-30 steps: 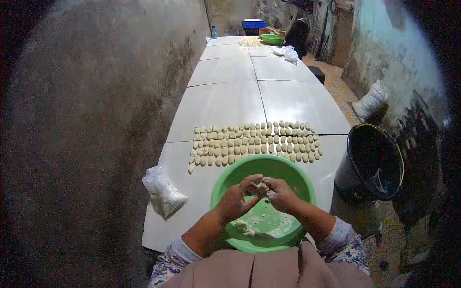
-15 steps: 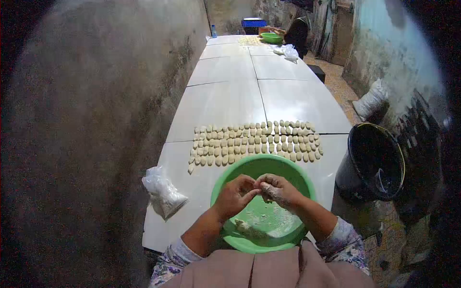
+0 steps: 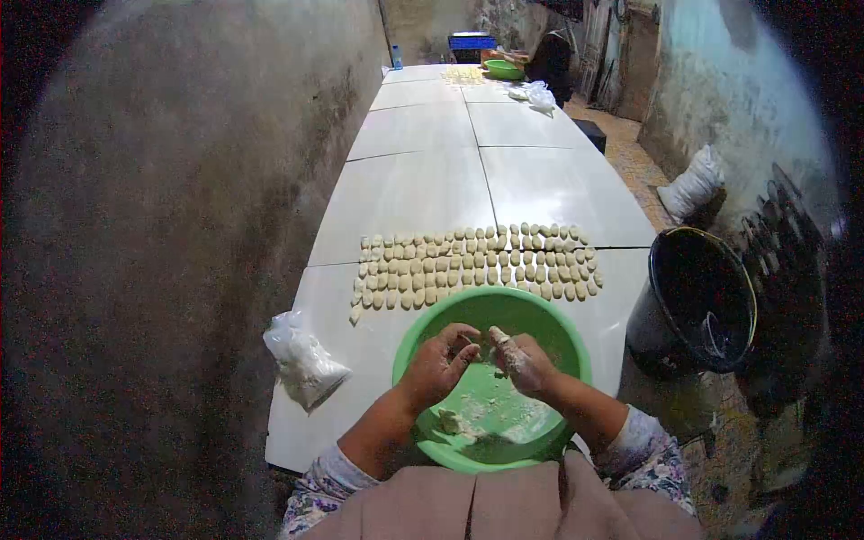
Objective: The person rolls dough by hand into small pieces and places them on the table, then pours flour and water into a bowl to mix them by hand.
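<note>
Both hands are above a green plastic basin [image 3: 402, 360] dusted with flour. My left hand [image 3: 438, 367] is half curled over its left part, thumb and index finger apart with nothing visible between them. A short gap to the right, my right hand [image 3: 529, 367] is closed, its fingers coated in flour or dough; what lies within them is hidden. A pale lump of dough [image 3: 450, 420] rests low in the basin, with loose flour [image 3: 517, 423] around it. Beyond the basin, several rows of small oval dough pieces [image 3: 441, 265] lie on the white table.
A plastic bag of white powder [image 3: 306, 364] sits on the white tabletop [image 3: 405, 193] at left. On the right stands a black bucket [image 3: 643, 324]; a white sack [image 3: 693, 186] leans by the wall. At the far end are another green basin [image 3: 502, 70] and a person [image 3: 551, 67].
My hands have moved apart from their fingertip contact over the basin. The right hand has turned, its floury fingers now pointing up and left. The dough pieces stay in their rows.
</note>
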Motion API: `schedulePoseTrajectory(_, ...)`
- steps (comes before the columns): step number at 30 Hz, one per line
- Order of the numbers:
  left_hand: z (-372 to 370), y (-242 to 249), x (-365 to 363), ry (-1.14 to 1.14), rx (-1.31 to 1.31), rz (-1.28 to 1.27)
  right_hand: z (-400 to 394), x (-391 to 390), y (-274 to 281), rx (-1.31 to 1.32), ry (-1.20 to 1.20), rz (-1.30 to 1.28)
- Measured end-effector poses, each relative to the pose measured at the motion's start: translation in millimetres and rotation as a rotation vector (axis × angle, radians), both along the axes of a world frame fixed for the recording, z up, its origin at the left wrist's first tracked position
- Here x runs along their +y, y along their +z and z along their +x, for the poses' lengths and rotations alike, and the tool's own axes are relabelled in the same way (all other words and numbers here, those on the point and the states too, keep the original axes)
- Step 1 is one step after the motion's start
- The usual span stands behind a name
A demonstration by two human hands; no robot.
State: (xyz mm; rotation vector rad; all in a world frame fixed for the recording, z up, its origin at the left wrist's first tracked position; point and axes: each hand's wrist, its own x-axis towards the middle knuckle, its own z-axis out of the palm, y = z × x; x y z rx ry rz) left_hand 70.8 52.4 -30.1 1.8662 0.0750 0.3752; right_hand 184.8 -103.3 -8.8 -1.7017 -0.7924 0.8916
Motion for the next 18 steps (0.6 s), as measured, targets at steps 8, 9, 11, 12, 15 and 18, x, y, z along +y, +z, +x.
schedulePoseTrajectory(8, 3.5, -4.3, 5.3, 0.002, 0.054, -0.062, 8.9, 8.9, -9.2, 0.223, 0.083, 0.147)
schedulePoseTrajectory(9, 2.1, 0.7, 3.3, 0.011, 0.08, -0.073, 7.6, 10.0, -8.6, 0.216, 0.053, 0.196)
schedulePoseTrajectory(11, 2.3, -0.3, 2.7, 0.01, 0.12, -0.114, 6.4, 7.8, -0.4, 0.199, -0.004, 0.16)
schedulePoseTrajectory(12, 3.5, -5.1, 4.1, 0.009, 0.12, -0.115, 6.3, 7.5, -1.9, 0.2, -0.005, 0.16)
schedulePoseTrajectory(15, 3.7, -5.0, 6.4, -0.075, 0.135, -0.122, 2.7, 9.5, -17.6, 0.024, 0.005, 0.234)
schedulePoseTrajectory(18, 2.2, 11.3, 4.0, -0.24, 0.144, -0.008, 10.2, 4.2, -4.2, -0.69, 0.166, 0.153)
